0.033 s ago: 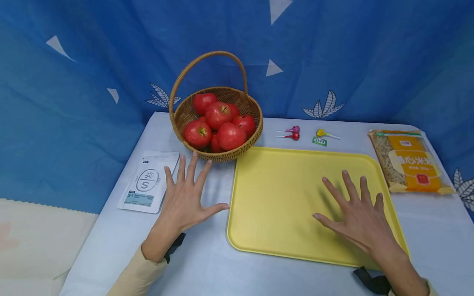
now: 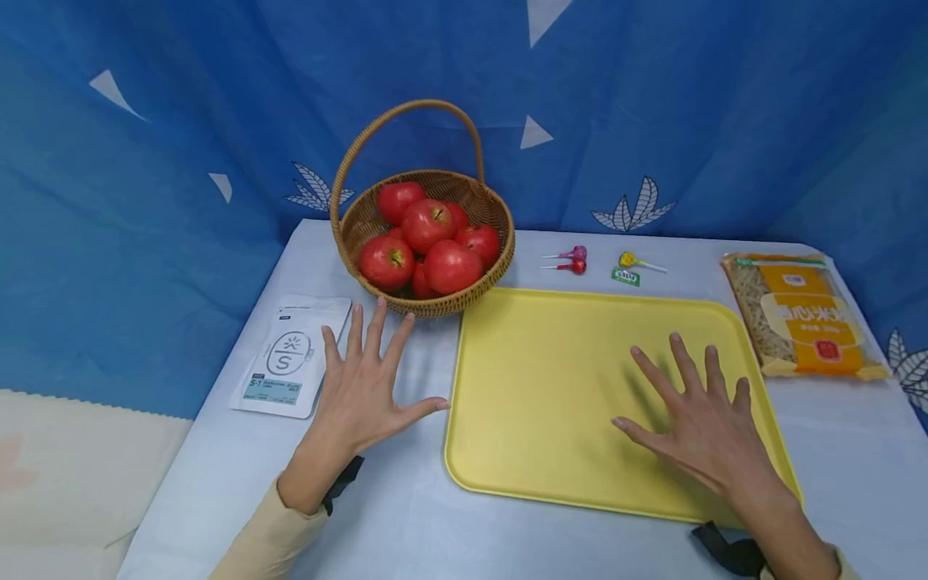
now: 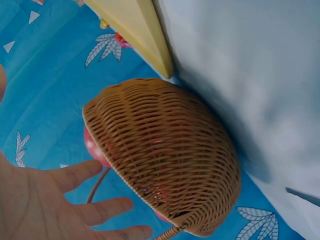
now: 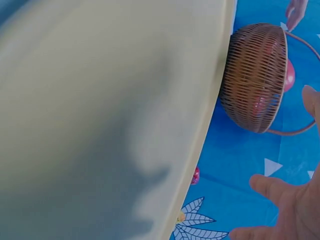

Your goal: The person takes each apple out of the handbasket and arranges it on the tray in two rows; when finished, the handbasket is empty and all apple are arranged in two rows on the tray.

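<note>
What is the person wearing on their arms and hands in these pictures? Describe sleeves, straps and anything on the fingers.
Both hands are bare: the left hand and the right hand show no gloves and no rings. Each arm has a cream long sleeve ending at the wrist. A black strap sits at the left wrist, and another black strap at the right wrist.
</note>
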The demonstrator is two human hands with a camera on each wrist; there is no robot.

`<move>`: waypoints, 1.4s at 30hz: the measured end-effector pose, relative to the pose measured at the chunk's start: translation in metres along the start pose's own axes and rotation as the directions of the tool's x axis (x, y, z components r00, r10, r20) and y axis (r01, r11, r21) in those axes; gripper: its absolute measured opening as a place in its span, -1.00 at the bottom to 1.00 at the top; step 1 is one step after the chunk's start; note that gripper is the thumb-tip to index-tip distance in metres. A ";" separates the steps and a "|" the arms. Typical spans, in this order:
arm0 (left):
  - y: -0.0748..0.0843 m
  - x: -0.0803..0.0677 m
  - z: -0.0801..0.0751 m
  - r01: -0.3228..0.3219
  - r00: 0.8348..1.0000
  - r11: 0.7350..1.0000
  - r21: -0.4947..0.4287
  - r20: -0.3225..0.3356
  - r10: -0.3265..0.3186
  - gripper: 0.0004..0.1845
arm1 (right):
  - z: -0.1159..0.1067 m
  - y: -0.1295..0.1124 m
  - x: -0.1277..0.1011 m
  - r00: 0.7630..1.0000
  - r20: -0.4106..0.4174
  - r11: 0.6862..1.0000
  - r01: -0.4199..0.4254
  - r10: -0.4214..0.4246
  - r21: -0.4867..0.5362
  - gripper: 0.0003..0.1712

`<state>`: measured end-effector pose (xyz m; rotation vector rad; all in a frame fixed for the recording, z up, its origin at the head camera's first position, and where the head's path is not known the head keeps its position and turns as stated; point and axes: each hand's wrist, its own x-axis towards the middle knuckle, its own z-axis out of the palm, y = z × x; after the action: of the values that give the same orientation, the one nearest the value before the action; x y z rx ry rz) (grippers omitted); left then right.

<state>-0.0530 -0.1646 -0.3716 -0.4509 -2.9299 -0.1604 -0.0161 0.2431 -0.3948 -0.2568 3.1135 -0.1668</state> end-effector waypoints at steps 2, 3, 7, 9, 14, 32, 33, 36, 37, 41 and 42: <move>0.000 0.000 0.000 0.004 1.000 1.000 -0.002 0.001 -0.004 0.25 | 0.000 0.000 0.001 1.000 0.000 1.000 0.000 0.000 0.004 0.14; -0.001 0.000 0.000 0.005 1.000 1.000 -0.001 0.001 -0.005 0.25 | 0.001 -0.001 0.001 1.000 0.001 1.000 0.002 -0.002 0.003 0.14; -0.002 0.000 0.000 0.008 1.000 1.000 -0.014 0.002 -0.008 0.25 | 0.001 -0.002 0.003 1.000 0.001 1.000 0.009 -0.009 0.009 0.13; -0.003 0.001 0.000 0.017 1.000 0.999 -0.032 -0.014 -0.017 0.23 | 0.000 -0.003 0.004 1.000 -0.007 1.000 0.020 -0.020 0.005 0.13; -0.008 0.011 0.001 0.092 0.983 0.964 -0.250 -0.131 -0.128 0.13 | -0.012 -0.010 0.017 0.995 -0.064 0.997 0.077 -0.076 0.012 0.13; -0.047 0.073 0.032 0.236 0.900 0.495 -0.836 -0.004 -0.436 0.22 | -0.060 -0.103 0.175 0.845 -0.302 0.748 0.532 -0.441 0.397 -0.18; -0.048 0.074 0.033 0.237 0.900 0.483 -0.843 0.003 -0.437 0.22 | -0.061 -0.108 0.185 0.841 -0.299 0.725 0.541 -0.451 0.426 -0.18; -0.049 0.077 0.034 0.240 0.903 0.444 -0.863 0.029 -0.429 0.18 | -0.062 -0.119 0.212 0.841 -0.261 0.671 0.537 -0.474 0.512 -0.17; -0.049 0.078 0.034 0.237 0.906 0.431 -0.871 0.038 -0.422 0.17 | -0.061 -0.122 0.219 0.842 -0.238 0.661 0.530 -0.484 0.531 -0.17; -0.049 0.080 0.033 0.267 0.904 0.402 -0.876 0.083 -0.419 0.15 | -0.056 -0.133 0.238 0.843 -0.118 0.664 0.493 -0.525 0.562 -0.14; -0.049 0.080 0.032 0.276 0.902 0.395 -0.877 0.094 -0.422 0.16 | -0.054 -0.135 0.241 0.836 -0.094 0.666 0.493 -0.540 0.559 -0.14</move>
<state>-0.1481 -0.1836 -0.3922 0.1218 -2.4791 -1.7432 -0.2330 0.0767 -0.3276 -1.0837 2.6369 -1.0331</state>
